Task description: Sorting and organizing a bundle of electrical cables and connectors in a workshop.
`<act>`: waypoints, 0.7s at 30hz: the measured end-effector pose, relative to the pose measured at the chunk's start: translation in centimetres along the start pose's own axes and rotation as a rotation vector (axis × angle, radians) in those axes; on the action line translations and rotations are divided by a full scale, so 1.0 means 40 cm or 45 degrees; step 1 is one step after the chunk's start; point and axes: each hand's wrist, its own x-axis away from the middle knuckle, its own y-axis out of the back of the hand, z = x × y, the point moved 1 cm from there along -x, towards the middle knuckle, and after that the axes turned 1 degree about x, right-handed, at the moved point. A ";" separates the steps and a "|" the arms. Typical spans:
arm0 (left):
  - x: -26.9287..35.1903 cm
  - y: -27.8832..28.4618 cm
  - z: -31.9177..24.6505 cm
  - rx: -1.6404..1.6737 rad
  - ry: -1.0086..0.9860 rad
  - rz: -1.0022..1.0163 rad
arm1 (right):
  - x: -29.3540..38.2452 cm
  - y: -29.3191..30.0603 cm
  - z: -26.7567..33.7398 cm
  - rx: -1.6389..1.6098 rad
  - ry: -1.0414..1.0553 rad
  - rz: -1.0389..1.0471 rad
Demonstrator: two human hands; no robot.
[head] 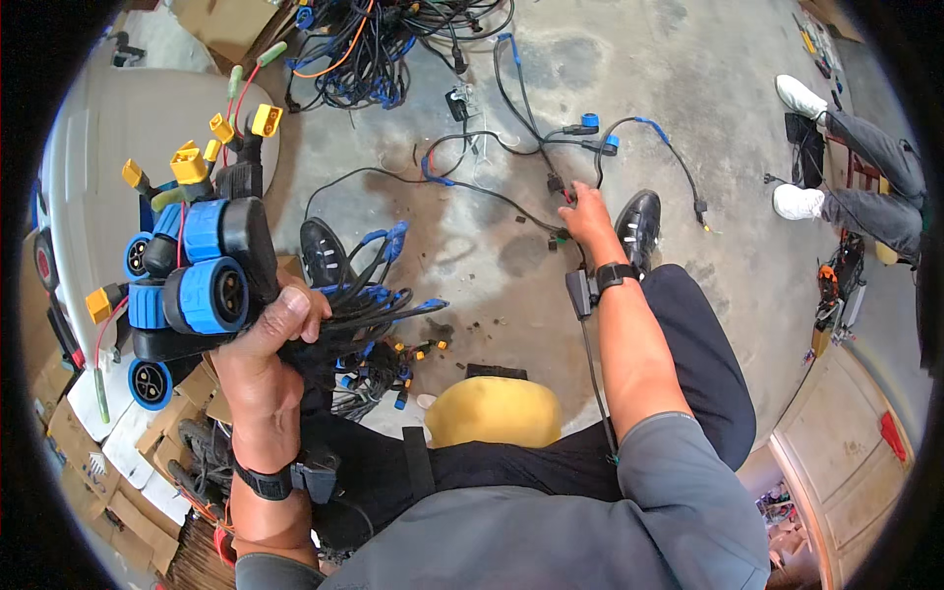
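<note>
My left hand (276, 317) is closed around a bundle of black cables (361, 299) and raised at the left. Above the fist cluster round blue-and-black connectors (214, 295), with yellow plugs (189, 164) and thin red wires sticking out. The cables' looped ends, wrapped in blue tape (396, 237), hang to the right of the fist. My right hand (590, 214) is down by the floor, thumb and forefinger at a black cable connector (555, 183) with a bit of red wire. Whether the fingers pinch it cannot be told. That loose cable (494, 193) curves across the concrete, with blue-capped ends (609, 144).
A large tangle of black cables (361, 66) lies at the top. More cables with yellow plugs (383, 372) are heaped low by my left leg. I sit on a yellow seat (493, 409). Another person's legs (866, 155) and white shoes are at right. Cardboard boxes (96, 450) line the left.
</note>
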 end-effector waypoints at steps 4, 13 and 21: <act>-0.009 0.004 0.010 -0.019 0.003 0.032 | 0.019 -0.038 0.013 -0.149 0.043 0.332; -0.002 0.000 0.008 0.037 0.014 0.059 | 0.058 -0.047 -0.056 -0.028 0.034 0.383; -0.011 0.014 0.005 -0.043 -0.019 0.074 | 0.070 -0.017 -0.096 0.133 -0.006 0.465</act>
